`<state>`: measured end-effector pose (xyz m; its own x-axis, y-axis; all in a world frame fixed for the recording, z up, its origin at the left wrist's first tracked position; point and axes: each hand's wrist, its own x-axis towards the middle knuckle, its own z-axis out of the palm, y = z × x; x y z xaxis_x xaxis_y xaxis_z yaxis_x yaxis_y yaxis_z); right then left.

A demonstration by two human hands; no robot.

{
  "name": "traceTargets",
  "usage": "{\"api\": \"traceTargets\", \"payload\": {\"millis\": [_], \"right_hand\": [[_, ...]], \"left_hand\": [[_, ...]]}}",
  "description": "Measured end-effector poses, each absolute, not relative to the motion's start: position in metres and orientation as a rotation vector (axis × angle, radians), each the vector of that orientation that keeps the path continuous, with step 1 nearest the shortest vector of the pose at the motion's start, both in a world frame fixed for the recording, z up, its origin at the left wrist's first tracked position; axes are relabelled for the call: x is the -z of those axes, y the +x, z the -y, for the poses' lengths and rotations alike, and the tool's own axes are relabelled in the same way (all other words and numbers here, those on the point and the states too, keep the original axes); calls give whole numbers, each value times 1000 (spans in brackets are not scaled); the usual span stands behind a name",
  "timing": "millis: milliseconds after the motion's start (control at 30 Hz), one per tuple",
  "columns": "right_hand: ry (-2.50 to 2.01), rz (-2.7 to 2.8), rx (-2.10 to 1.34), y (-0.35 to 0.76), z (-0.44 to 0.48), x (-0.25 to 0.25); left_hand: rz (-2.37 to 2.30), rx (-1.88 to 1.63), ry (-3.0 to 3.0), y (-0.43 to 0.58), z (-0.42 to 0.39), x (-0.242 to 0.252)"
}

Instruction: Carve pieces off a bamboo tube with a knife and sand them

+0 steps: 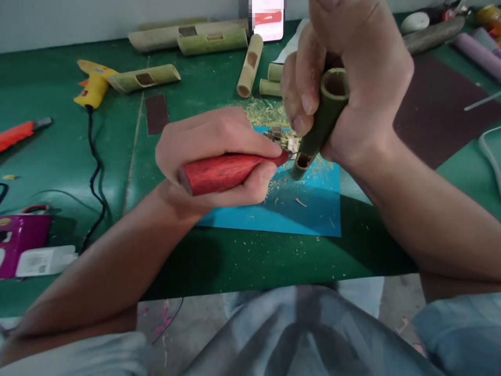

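My left hand (209,133) is closed around the red wooden handle of a carving knife (225,173), with thumb and forefinger near its front end. The slim metal tip reaches the hole cut in a green bamboo tube (321,120). My right hand (366,68) grips this tube, which stands tilted with its open upper end towards me. Its lower end is over a blue sheet (313,211) strewn with shavings and wood dust. Where exactly the blade touches the tube is hard to make out.
On the green table (250,256) lie several cut bamboo pieces (213,42) towards the back. At left are a yellow glue gun (94,86) with a black cord, an orange-handled tool (19,136) and a purple box (31,240). Dark sandpaper (430,115) lies at right; a lit phone (268,21) stands behind.
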<state>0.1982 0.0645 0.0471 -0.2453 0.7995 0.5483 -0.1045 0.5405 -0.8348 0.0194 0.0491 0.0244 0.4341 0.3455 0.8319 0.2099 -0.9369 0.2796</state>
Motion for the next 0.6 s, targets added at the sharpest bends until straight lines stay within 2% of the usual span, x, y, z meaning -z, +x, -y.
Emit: {"api": "traceTargets", "payload": {"millis": [300,533,600], "right_hand": [[-700,1483,-1081,199,-67,-46],[-818,1486,-1084,193,-56,-55],[-836,1343,-1049,189,-55,-59]], "left_hand": [[-497,-1505,2538,17,-46,-21],[-530,-1334,2688,13,-40,-35],[-527,-1337,2717,13,-41,-38]]}}
